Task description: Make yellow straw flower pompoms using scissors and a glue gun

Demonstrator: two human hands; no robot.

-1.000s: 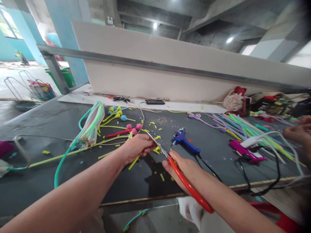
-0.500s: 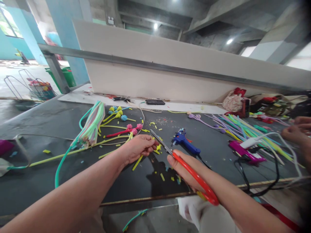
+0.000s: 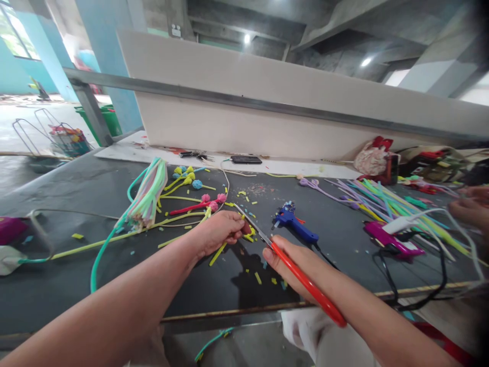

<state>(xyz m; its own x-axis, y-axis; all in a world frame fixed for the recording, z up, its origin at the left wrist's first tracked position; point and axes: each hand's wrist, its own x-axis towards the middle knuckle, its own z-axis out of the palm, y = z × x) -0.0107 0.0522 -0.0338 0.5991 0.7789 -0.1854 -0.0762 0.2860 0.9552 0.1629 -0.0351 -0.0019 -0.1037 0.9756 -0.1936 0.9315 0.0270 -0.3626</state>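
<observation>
My right hand (image 3: pixel 292 262) grips a pair of scissors (image 3: pixel 305 278) with red handles, the metal blades pointing up and left past the fingertips of my other hand. My left hand (image 3: pixel 225 228) is pinched closed just left of the blades. From under it sticks a fuzzy yellow pipe cleaner (image 3: pixel 217 254); the end between the fingers is mostly hidden. Beyond the left hand lie pink pompom-tipped stems (image 3: pixel 208 201) and yellow and blue ones (image 3: pixel 187 177). A blue glue gun (image 3: pixel 296 224) rests on the tabletop right of the blades.
A bundle of pastel pipe cleaners (image 3: pixel 148 191) lies at left, with loose ones (image 3: pixel 397 209) at right. Near those are a magenta glue gun (image 3: pixel 391 239) with cables and a co-worker's hand (image 3: pixel 469 206). A phone (image 3: pixel 246 159) lies at the back. Yellow clippings (image 3: pixel 258 278) dot the dark table.
The whole view has shifted slightly. Both hands keep nearly the same pose, with the scissor blades still beside the left fingertips.
</observation>
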